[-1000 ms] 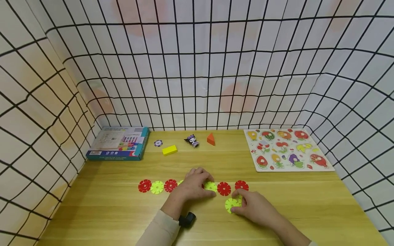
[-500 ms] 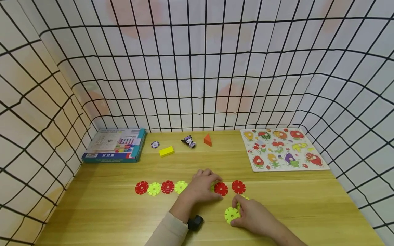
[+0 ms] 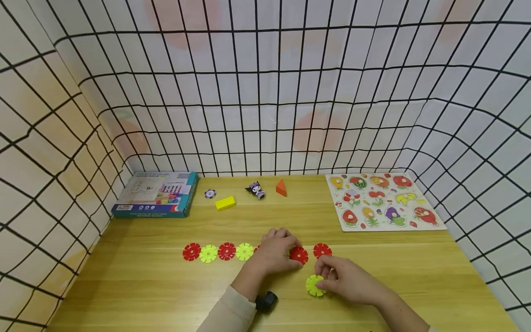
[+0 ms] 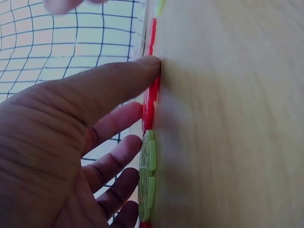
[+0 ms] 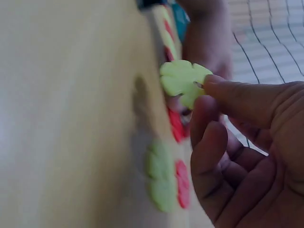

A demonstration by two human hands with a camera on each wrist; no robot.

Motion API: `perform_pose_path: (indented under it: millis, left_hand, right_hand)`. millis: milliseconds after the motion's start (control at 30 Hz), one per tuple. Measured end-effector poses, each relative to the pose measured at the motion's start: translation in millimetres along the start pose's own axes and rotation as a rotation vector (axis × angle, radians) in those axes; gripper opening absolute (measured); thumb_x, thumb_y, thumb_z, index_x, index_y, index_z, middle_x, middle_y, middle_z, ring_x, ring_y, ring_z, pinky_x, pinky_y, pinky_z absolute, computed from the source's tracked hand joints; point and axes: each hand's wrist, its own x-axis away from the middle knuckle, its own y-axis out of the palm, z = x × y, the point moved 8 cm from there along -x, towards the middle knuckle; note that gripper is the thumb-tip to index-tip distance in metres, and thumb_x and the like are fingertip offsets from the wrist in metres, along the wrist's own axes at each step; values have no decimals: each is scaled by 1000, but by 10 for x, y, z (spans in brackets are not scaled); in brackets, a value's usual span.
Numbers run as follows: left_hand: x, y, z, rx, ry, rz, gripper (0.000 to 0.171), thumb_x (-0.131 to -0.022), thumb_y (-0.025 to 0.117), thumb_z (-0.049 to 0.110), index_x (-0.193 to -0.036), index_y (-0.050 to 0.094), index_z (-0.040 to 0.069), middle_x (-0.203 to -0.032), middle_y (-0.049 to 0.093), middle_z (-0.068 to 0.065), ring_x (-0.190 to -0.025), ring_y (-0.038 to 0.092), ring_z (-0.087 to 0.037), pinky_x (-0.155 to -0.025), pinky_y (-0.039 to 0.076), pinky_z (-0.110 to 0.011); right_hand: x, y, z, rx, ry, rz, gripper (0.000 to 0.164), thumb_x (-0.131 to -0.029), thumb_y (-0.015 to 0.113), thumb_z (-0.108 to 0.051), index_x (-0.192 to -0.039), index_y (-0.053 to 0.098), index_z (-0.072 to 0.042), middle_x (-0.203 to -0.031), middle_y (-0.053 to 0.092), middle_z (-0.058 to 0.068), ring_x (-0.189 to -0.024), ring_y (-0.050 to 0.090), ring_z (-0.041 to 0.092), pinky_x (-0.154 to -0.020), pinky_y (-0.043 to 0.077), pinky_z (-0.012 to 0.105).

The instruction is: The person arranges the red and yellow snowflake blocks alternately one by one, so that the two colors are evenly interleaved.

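A row of red and yellow-green plastic snowflake discs runs across the table. My left hand holds a red snowflake disc in the row by its edges, thumb at the near side; its other fingers lie beside a yellow-green disc in the left wrist view. Between thumb and index finger my right hand pinches a yellow-green snowflake disc, raised off the table. Another yellow-green disc lies below that hand, hidden in the head view. Beyond it is a red disc, apart from the row.
Toward the back lie a boxed toy set, a yellow block, a small round token, a cartoon figurine and an orange triangular block. A fruit puzzle board lies at right. Netting surrounds the table.
My left hand has shifted right along the row, from a yellow-green disc to the red one. My right hand has drawn its disc slightly nearer to me, away from the row.
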Motion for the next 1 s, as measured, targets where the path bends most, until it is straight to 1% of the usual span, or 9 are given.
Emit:
perform_pose_path:
  millis: [67, 167, 233, 333, 400, 500, 633, 833, 1000]
  left_hand:
    - [-1, 10, -17, 5, -2, -1, 38, -74, 72, 50, -107, 62, 33, -104, 45, 13, -97, 36, -12, -85, 31, -34]
    - [-1, 14, -36, 15, -1, 0, 38, -74, 71, 51, -106, 62, 33, -104, 45, 13, -97, 36, -12, -84, 31, -34]
    - [3, 10, -40, 22, 0, 2, 38, -74, 72, 50, -106, 62, 33, -104, 46, 12, -97, 36, -13, -83, 31, -34]
    - [0, 11, -43, 27, 3, 2, 38, -74, 72, 50, -107, 62, 33, -104, 46, 13, -96, 36, -12, -82, 31, -34]
    - [-7, 17, -43, 28, 3, 0, 38, -74, 72, 50, -107, 62, 33, -104, 46, 13, -96, 36, -12, -82, 31, -34]
    - [-17, 22, -33, 27, 3, -5, 38, -74, 72, 50, -107, 62, 33, -105, 46, 13, -97, 36, -12, -83, 31, -34]
    - [-22, 26, -13, 23, 0, -16, 38, -74, 71, 50, -107, 62, 33, -106, 46, 12, -99, 36, -13, -86, 31, -35]
    - [-18, 25, -25, 20, -11, -17, 37, -74, 72, 50, -107, 62, 34, -105, 46, 13, -98, 36, -12, -85, 31, -34]
    - [-19, 18, -50, 25, -9, -12, 37, -74, 71, 50, -107, 62, 35, -104, 45, 14, -96, 36, -11, -84, 31, -34]
  right_hand:
    - [-68, -147, 26, -31, 30, 54, 22, -84, 67, -31, -97, 56, -17, -80, 55, 5, -64, 58, 21, -54, 48, 29]
    - [-196, -378, 72, -35, 63, 173, 24, -86, 65, -30, -102, 56, -15, -85, 53, 7, -65, 58, 23, -53, 48, 31]
    - [-288, -508, 101, -14, 71, 252, 25, -86, 65, -29, -105, 57, -15, -86, 52, 7, -64, 57, 23, -53, 48, 30]
    - [-434, -621, 148, 38, 69, 328, 23, -87, 65, -28, -107, 58, -17, -87, 53, 5, -66, 55, 19, -55, 48, 29]
    - [-525, -643, 180, 77, 63, 351, 22, -88, 63, -28, -107, 59, -18, -87, 54, 3, -69, 55, 18, -58, 47, 29]
    - [-621, -627, 241, 125, 77, 362, 22, -89, 61, -31, -108, 59, -20, -90, 54, 1, -74, 54, 16, -63, 45, 30]
    - [-670, -584, 330, 122, 129, 362, 19, -90, 60, -29, -107, 58, -20, -87, 54, 1, -74, 54, 16, -64, 44, 31]
    - [-654, -522, 423, 7, 185, 314, 18, -90, 61, -20, -107, 58, -14, -81, 57, 6, -64, 61, 18, -57, 48, 30]
    - [-590, -488, 454, 10, 215, 258, 20, -90, 62, -21, -108, 57, -13, -72, 57, 7, -57, 59, 20, -49, 44, 29]
